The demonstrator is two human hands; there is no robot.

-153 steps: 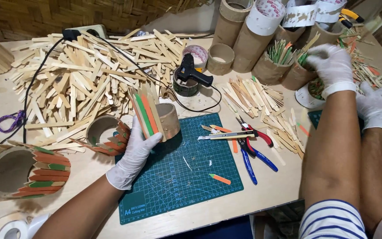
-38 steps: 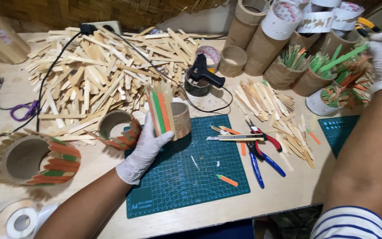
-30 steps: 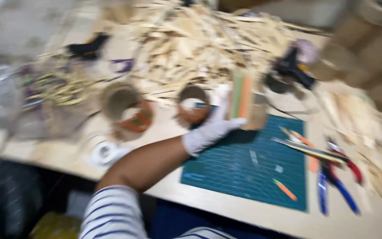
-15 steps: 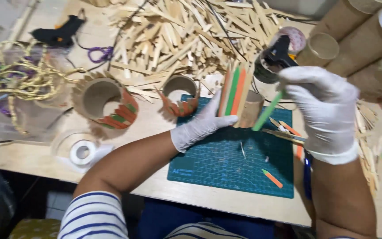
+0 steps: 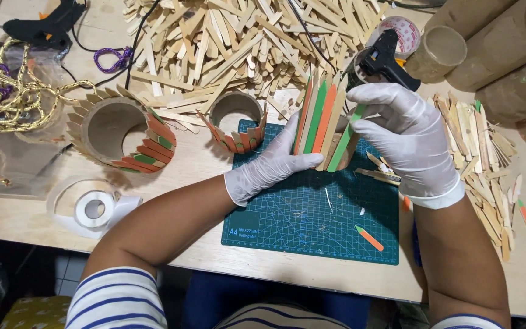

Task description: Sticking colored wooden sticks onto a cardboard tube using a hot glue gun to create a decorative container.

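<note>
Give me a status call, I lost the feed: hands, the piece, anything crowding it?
Left hand steadying stick-clad tube on green mat. Right hand pressing green stick to it. Glue gun close behind, loose sticks beyond.

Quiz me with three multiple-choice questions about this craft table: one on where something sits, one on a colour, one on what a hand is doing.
1. Where is the tape roll?
A. left of the cutting mat
B. on the mat
C. on the stick pile

2. What colour is the stick in the right hand?
A. orange
B. green
C. purple

3. What is the left hand doing?
A. resting flat
B. holding scissors
C. steadying the stick-covered tube

Answers: 1 A, it lies on bare tabletop left of the mat. 2 B, its fingers pinch a green stick. 3 C, its fingers press the tube's side.
</note>
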